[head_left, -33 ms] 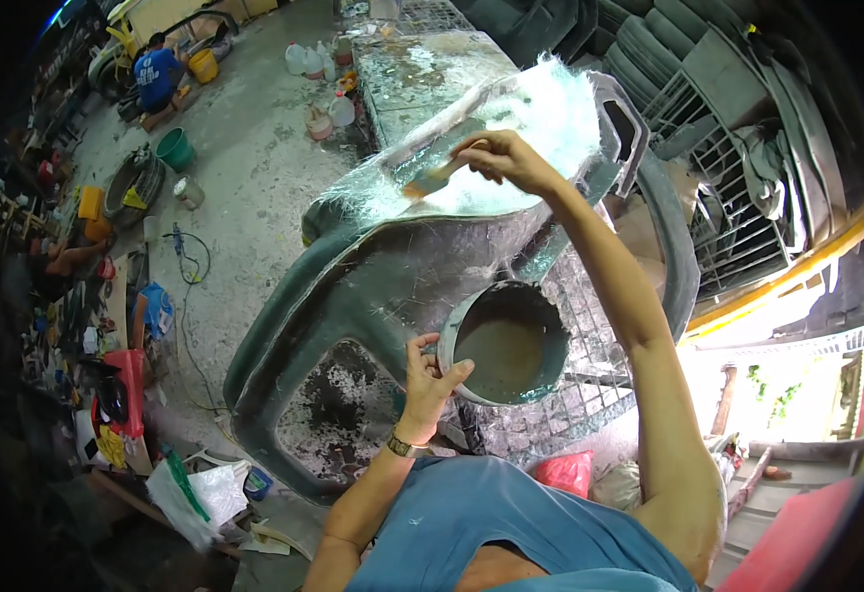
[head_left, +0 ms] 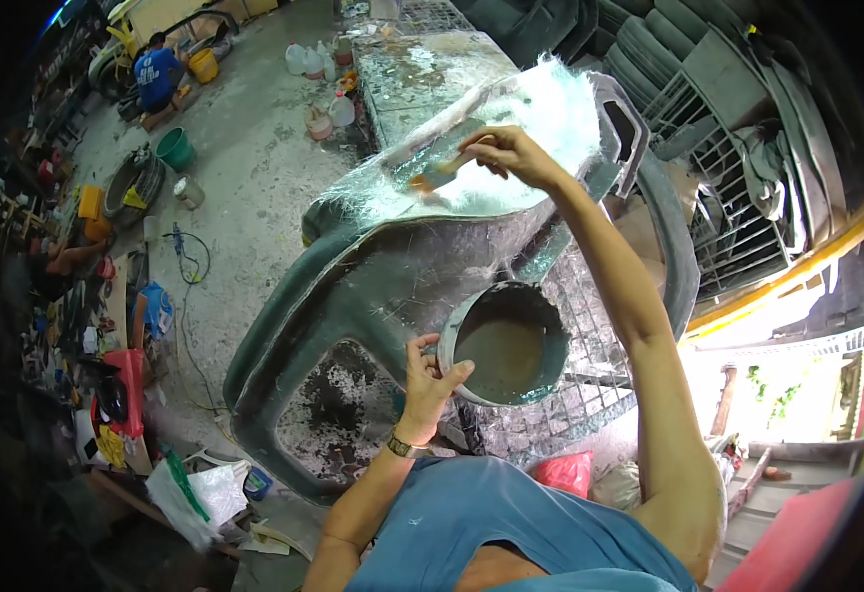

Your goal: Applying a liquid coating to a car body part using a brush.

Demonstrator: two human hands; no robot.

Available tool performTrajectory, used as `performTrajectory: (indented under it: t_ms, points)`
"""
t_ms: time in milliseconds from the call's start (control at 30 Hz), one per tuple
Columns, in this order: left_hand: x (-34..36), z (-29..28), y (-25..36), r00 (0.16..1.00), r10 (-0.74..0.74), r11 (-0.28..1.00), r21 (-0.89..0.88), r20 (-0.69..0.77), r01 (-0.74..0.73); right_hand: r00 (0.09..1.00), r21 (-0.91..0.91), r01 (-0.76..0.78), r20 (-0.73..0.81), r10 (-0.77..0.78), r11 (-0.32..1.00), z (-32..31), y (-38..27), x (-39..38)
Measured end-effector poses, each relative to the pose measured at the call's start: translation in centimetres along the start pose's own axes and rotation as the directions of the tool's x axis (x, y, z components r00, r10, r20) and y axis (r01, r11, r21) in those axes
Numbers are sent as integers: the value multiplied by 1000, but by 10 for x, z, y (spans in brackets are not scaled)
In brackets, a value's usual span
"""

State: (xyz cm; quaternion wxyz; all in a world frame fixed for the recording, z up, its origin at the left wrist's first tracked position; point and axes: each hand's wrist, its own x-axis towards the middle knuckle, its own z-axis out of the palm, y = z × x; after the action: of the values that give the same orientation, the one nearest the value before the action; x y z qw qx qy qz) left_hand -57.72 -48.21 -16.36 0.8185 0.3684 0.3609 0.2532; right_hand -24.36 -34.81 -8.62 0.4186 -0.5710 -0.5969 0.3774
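Right grip (head_left: 511,155), arm outstretched, seems closed around a brush (head_left: 438,178); left grip (head_left: 426,387) clasps a bucket (head_left: 552,335).

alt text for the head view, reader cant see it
A person's right hand holds a brush at pale fibrous matting on a dark moulded piece; the left hand holds a pot of brownish liquid. Farther off, a co-worker in blue crouches by a yellow bucket.

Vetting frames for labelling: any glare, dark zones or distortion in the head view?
Head view: fibreglass mat glares near-white toward its far end; the opening at lower right blows out. Head view: left-side clutter sinks into shadow, frame edges go black. Head view: yellow bar at right looks bowed, likely fisheye.
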Motion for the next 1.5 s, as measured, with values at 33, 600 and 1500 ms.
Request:
performTrajectory:
  t_ms: [33, 600, 1500]
  points:
    - [1, 0, 0, 1000, 9, 1000, -1, 3, -9, 1000, -2, 21, -5, -21, 1000, -13, 10, 3]
    - [1, 6, 0, 999, -1, 997, 72, -43, 5, 947, -76, 14, -319, -38, 997, -87, -8, -66]
    - [22, 30, 5, 997, 71, 991, 115, 6, -72, 770, -3, -13, -638, 8, 1000, -66, -15, -88]
